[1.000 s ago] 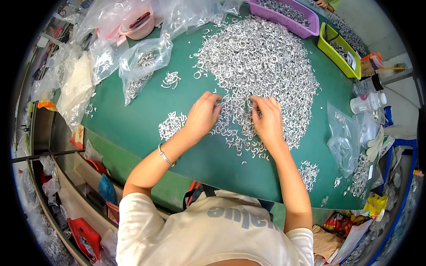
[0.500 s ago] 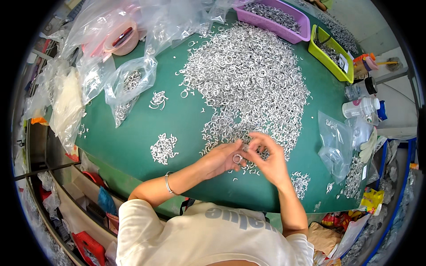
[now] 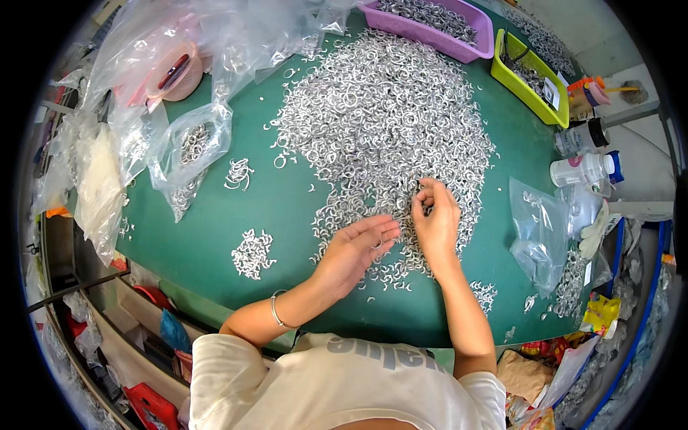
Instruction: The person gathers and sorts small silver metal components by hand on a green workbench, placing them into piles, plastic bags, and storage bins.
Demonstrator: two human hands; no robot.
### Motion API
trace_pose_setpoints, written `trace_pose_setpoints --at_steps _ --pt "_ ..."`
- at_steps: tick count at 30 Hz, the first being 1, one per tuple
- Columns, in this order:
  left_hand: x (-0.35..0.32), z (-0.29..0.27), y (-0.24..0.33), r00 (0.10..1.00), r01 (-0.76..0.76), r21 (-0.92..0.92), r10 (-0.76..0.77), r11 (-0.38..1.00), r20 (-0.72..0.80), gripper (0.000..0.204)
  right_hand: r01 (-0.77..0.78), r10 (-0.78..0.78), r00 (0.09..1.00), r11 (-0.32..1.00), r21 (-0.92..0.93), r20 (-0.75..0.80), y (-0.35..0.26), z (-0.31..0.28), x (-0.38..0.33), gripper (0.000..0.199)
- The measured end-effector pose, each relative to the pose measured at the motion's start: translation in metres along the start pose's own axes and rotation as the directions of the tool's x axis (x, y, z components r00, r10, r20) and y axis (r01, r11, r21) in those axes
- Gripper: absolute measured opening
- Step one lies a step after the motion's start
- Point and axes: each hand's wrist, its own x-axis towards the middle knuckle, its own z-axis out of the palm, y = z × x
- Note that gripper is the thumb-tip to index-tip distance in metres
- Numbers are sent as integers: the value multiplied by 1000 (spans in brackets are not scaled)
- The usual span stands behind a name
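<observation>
A wide heap of small silvery curved metal pieces and rings (image 3: 380, 107) covers the middle of the green table (image 3: 193, 236). At the heap's near edge, my left hand (image 3: 351, 254) is turned partly palm up, with a small metal ring (image 3: 377, 244) held against its fingers by the thumb. My right hand (image 3: 437, 222) reaches over the heap to its right, thumb and fingertips curled together in a pinch. Whatever lies between those fingertips is too small to make out. Loose pieces (image 3: 390, 274) lie scattered just below both hands.
Small sorted piles (image 3: 254, 254) lie left of the heap. Clear plastic bags (image 3: 193, 154) and a pink bowl (image 3: 179, 79) occupy the far left. A purple basket (image 3: 430, 32) and a yellow-green basket (image 3: 534, 86) hold more pieces. Bottles (image 3: 580, 170) and a plastic bag (image 3: 537, 236) line the right side.
My hands, which were together over the ring, have parted. The right hand has moved up onto the heap; the left stays near its edge with a ring. The view has shifted slightly.
</observation>
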Motion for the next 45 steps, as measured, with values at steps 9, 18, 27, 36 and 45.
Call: trace_pose_setpoints --at_steps 9,18,27,36,45 --pt "9 -4 1 1000 -5 51 4 999 20 36 125 -122 992 985 -120 37 -4 2 -4 35" --pt "9 -16 1 996 2 56 -7 998 93 38 96 -92 994 993 -75 62 -15 -5 -6 35" --pt "10 -25 -2 991 58 -49 -51 997 120 36 -23 -28 969 979 200 246 -35 -25 -11 26" --pt "13 -40 -4 961 84 18 -86 996 265 29 306 -286 949 938 -164 132 -8 10 18 29" --pt "8 -21 3 981 -31 -19 34 999 191 40 263 -278 960 937 -230 -35 -7 14 14 26"
